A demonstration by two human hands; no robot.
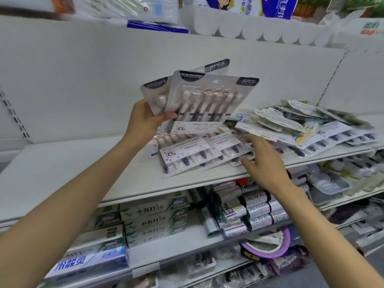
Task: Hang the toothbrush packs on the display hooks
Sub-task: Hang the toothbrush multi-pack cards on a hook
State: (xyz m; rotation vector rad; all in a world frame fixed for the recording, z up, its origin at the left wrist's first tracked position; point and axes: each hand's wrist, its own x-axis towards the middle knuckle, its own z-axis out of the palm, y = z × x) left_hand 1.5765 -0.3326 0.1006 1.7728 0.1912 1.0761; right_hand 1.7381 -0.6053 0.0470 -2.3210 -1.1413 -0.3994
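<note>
My left hand (145, 119) grips a fanned bunch of clear toothbrush packs (207, 100) with dark YIKOJIFE labels, held upright above the white shelf (83, 163). More of the same packs (191, 154) lie flat on the shelf just below them. My right hand (264, 161) reaches over these lying packs with fingers spread and relaxed, its fingertips touching one pack's edge. A loose heap of other toothbrush packs (301, 123) covers the shelf to the right. No display hooks are visible against the white back panel (104, 69).
Tissue rolls (259, 28) line the shelf above. Below sit toothpaste boxes (153, 221), silver-labelled rolls (255, 213) and a purple round item (268, 244). Slotted uprights (14, 115) run down the left wall.
</note>
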